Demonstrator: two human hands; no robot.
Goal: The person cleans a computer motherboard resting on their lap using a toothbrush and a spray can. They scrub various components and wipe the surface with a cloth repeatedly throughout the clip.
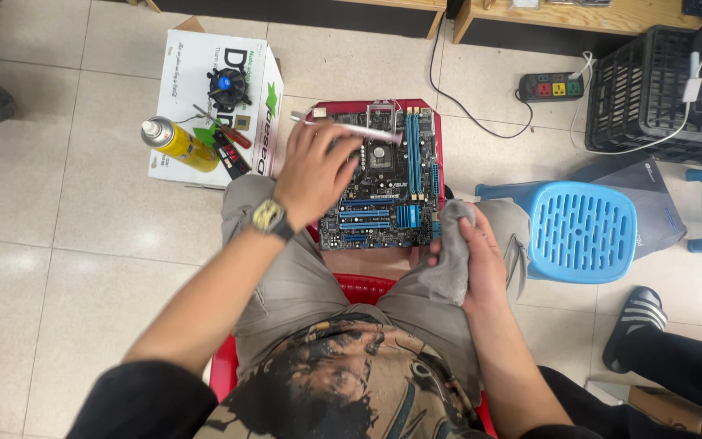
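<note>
A dark computer motherboard with blue slots lies on a red plastic stool between my knees. My left hand, with a watch on its wrist, is over the board's left side and holds a thin pale brush-like tool that points right across the board toward the processor socket. My right hand rests at the board's lower right corner and grips a grey cloth.
A white cardboard box at the left carries a yellow spray can, a cooler fan, a small chip and a screwdriver. A blue stool, a power strip, a black crate and another person's sandalled foot lie at the right.
</note>
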